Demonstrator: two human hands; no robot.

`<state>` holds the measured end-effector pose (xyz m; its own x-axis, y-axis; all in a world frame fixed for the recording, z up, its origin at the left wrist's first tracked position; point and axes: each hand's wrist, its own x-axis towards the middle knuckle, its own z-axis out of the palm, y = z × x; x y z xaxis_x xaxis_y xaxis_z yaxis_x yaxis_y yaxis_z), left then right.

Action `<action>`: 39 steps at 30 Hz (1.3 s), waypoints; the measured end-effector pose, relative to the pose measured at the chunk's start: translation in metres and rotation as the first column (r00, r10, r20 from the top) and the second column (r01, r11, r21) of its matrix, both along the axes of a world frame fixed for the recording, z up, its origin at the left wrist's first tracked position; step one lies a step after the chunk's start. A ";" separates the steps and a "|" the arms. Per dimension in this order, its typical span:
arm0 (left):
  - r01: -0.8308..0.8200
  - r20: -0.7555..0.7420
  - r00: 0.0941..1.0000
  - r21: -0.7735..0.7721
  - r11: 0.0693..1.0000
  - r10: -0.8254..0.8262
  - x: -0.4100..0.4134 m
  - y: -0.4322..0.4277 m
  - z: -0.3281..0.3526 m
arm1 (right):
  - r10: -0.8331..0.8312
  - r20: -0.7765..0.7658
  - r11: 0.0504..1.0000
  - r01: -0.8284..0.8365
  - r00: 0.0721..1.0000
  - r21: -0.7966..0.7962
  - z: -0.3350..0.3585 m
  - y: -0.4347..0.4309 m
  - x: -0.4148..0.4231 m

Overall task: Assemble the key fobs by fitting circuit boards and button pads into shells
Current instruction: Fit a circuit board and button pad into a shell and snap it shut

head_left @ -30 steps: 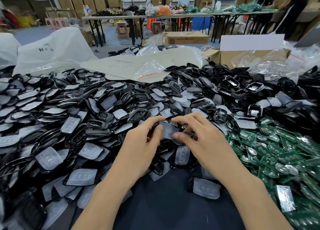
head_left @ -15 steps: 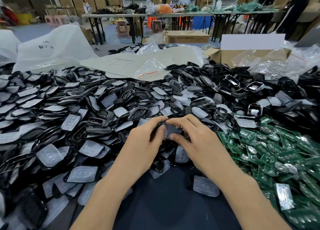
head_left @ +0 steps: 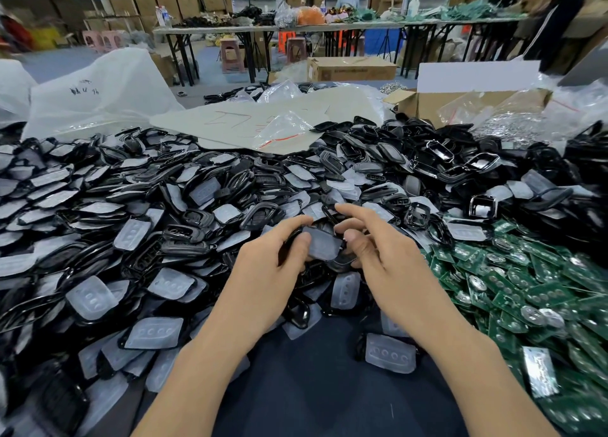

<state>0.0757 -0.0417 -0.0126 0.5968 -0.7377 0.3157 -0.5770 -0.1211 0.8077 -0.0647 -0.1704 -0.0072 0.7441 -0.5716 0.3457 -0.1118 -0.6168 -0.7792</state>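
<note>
The left hand [head_left: 269, 272] grips a black shell [head_left: 343, 262] from below, with its thumb pressing on the translucent button pad [head_left: 324, 247] that lies on top. The right hand [head_left: 385, 262] pinches the opposite edge, index finger lifted clear. This two-sided hold probably steadies the shell so the pad seats squarely. The assembly is held above the tabletop [head_left: 312, 387]. Circuit boards [head_left: 526, 288] lie heaped to the right, within reach for fitting.

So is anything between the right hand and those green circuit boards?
Nothing visible does. The green circuit boards lie uncovered just right of the right hand, which grips the shell together with the left hand.
</note>
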 end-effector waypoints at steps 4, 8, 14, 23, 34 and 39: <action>-0.005 -0.046 0.999 -0.036 0.999 0.004 -0.002 0.000 0.002 | 0.014 0.037 0.993 -0.018 0.999 0.115 0.003 0.001 0.001; 0.039 -0.046 0.998 -0.035 0.999 -0.041 -0.003 0.001 0.003 | 0.087 0.102 0.924 -0.118 0.991 0.365 0.004 0.004 0.006; 0.021 0.118 0.993 -0.127 0.992 -0.005 -0.010 -0.001 0.003 | 0.027 0.152 0.801 -0.112 0.988 0.589 0.000 -0.001 0.008; 0.109 0.449 0.889 -0.023 0.994 -0.088 -0.020 0.002 0.002 | -0.046 0.207 0.752 -0.103 0.977 0.651 -0.003 -0.004 0.011; 0.060 0.552 0.831 0.027 0.998 -0.065 -0.018 0.003 0.005 | -0.098 0.195 0.746 -0.058 0.976 0.663 -0.003 -0.002 0.010; 0.101 0.536 0.839 0.026 0.995 -0.099 -0.025 0.001 0.001 | -0.111 0.195 0.757 -0.044 0.974 0.652 -0.002 -0.002 0.009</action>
<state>0.0508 -0.0403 -0.0116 0.2571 -0.7826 0.5669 -0.9284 -0.0373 0.3696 -0.0558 -0.1725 -0.0091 0.6743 -0.7380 0.0254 0.0900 0.0480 -0.9948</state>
